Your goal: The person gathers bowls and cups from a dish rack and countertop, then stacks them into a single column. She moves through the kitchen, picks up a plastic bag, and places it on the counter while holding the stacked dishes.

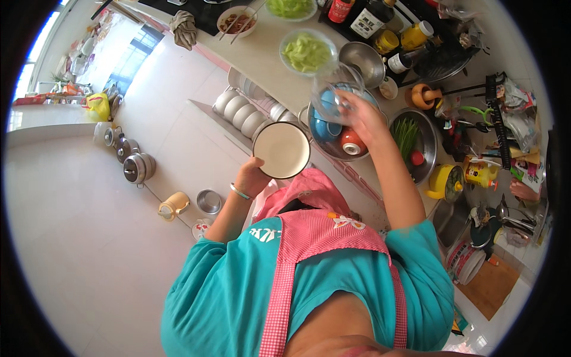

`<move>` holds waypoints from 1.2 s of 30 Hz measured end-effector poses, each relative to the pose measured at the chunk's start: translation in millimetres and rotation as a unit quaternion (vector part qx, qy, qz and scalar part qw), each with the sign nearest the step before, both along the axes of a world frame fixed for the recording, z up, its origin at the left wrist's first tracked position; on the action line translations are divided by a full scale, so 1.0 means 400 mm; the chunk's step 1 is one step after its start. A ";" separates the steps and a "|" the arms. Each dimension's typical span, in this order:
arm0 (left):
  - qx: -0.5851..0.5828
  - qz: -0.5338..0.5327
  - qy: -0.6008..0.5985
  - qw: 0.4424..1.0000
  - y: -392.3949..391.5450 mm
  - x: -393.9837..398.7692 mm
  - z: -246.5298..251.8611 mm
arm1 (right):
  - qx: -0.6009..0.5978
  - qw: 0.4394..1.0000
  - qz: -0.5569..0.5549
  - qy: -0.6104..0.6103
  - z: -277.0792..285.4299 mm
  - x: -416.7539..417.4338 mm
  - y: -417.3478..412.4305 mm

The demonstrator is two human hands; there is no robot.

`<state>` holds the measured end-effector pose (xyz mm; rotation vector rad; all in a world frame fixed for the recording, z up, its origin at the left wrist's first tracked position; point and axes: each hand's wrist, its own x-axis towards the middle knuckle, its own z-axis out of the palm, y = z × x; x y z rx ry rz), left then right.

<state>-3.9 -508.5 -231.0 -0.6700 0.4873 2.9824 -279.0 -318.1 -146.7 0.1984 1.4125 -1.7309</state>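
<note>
My left hand (255,177) grips the rim of a cream bowl with a dark edge (282,151), over an open drawer of stacked bowls (241,111). Above a metal colander (332,149) on the counter, my right hand (362,117) holds a clear glass bowl (334,91), blurred. Blue bowls (328,127) and an orange-red cup or small bowl (353,142) lie in the colander, partly hidden by the hand and the glass.
Plates of sliced green vegetable (308,51), a bowl of meat with chopsticks (236,21) and a steel bowl (362,62) stand on the counter (254,53). A steel basin with green stalks (415,143) and a yellow pot (446,180) are at the right. Pots (139,167) stand on the floor at left.
</note>
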 end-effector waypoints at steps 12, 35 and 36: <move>0.061 0.175 -0.072 0.980 -0.047 0.168 0.020 | 0.118 0.990 -0.017 0.075 -0.382 -0.105 -0.607; 0.027 0.130 -0.127 0.983 -0.124 0.187 0.010 | 0.066 0.962 -0.013 0.264 -0.181 0.003 -0.364; 0.027 0.127 -0.129 0.983 -0.122 0.180 0.012 | 0.085 0.936 0.022 0.341 -0.146 -0.025 -0.271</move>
